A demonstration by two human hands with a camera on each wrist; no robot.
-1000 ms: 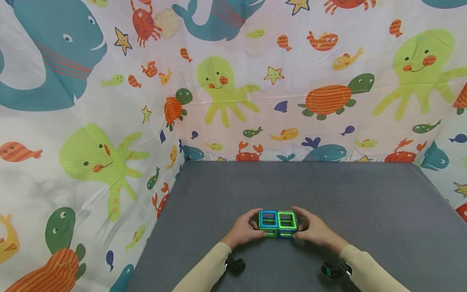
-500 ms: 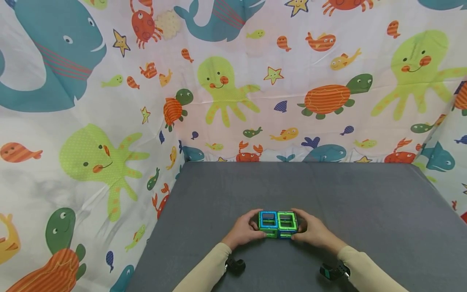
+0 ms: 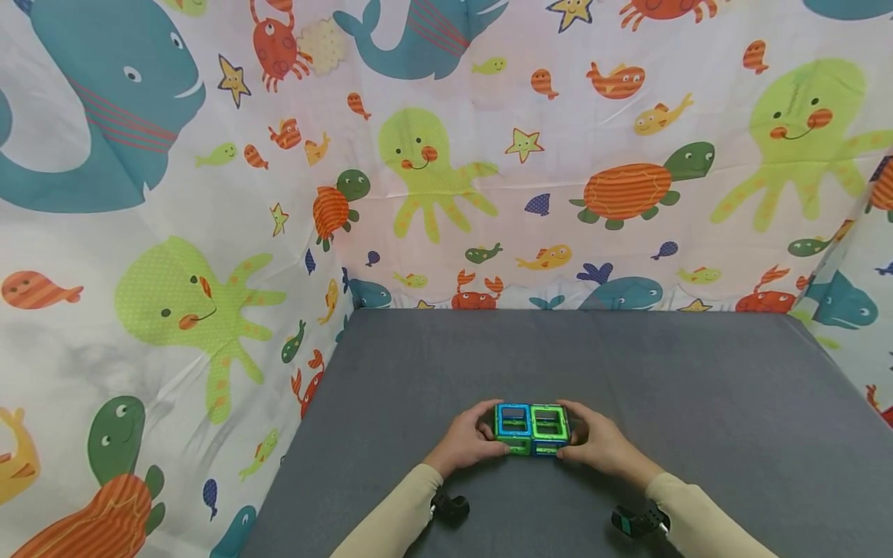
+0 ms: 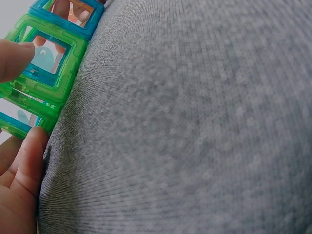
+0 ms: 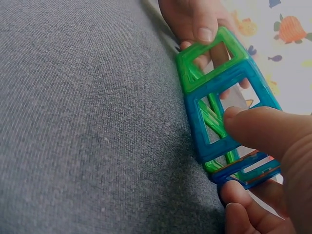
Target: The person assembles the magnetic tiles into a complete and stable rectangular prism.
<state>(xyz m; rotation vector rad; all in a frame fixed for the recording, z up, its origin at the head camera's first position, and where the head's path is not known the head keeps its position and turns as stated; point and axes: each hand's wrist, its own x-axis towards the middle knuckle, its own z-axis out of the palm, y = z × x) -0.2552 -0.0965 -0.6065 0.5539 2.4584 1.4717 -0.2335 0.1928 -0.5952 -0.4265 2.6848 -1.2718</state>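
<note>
Two cubes built from square magnetic tiles (image 3: 532,436) stand side by side on the grey table as one block. In the head view the top shows a blue tile on the left and a green one on the right, with the colours swapped on the front. My left hand (image 3: 466,439) grips the left end, thumb on the front green tile (image 4: 73,83) in the left wrist view. My right hand (image 3: 605,442) holds the right end, its thumb against the front blue tile (image 5: 195,131) and fingers curled at the end face. The far sides are mostly hidden.
Grey cloth covers the table (image 3: 572,356). Behind it and to the sides hangs a white curtain (image 3: 446,271) printed with sea animals. A dark wrist camera (image 3: 449,508) sits on the left wrist, and another camera (image 3: 638,519) on the right.
My right hand has shifted very slightly left against the tile block since a second ago. The block and my left hand stay in place.
</note>
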